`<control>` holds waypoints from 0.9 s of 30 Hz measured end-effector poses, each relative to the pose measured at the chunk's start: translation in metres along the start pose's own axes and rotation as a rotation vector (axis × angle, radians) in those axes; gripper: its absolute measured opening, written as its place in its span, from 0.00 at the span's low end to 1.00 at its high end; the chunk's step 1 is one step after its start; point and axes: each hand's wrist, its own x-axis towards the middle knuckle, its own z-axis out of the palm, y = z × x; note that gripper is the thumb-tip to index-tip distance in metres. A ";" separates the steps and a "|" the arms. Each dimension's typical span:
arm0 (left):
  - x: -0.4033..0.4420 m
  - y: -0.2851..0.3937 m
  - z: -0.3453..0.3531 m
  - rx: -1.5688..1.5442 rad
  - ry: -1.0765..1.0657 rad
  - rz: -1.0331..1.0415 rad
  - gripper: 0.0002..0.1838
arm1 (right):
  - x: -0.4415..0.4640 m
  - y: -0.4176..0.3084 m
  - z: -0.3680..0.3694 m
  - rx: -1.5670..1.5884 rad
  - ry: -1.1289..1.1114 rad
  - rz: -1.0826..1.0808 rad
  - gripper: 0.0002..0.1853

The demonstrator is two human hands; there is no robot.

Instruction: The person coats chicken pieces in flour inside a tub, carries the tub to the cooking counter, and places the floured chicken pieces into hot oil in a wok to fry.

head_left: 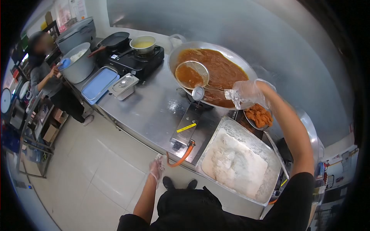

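In a thin clear glove, my right hand (243,93) is closed around the handle of a round mesh strainer (192,74). The strainer's bowl rests over brown oil in a wide metal pan (249,68). A dial thermometer (198,93) sits at the pan's near rim, beside the strainer. My left hand (157,167), gloved and dusted white at the fingers, hangs in front of the counter edge with loosely bent fingers and nothing visible in it. Fried pieces (259,116) lie in a bowl just below my right wrist.
A metal tray of white flour (239,163) stands at the counter's front right. An orange gas hose (182,157) loops over the edge. Farther left are a portable stove (133,60), a lidded steel container (123,86) and a blue tray (99,84). Another person (52,77) stands at the far left.
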 end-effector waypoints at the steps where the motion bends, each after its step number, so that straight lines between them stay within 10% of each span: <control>1: -0.002 0.000 0.005 0.026 0.012 0.000 0.14 | -0.004 0.005 0.006 0.017 0.010 -0.020 0.11; 15: 0.000 -0.017 0.033 0.161 0.043 0.051 0.15 | -0.064 0.122 0.085 0.358 0.535 -0.247 0.09; 16: -0.003 -0.017 0.034 0.157 0.033 0.050 0.15 | -0.104 0.097 0.067 0.420 0.305 -0.106 0.12; 27: -0.001 -0.017 0.036 0.081 0.037 0.029 0.16 | -0.211 0.227 0.159 0.198 0.682 0.196 0.09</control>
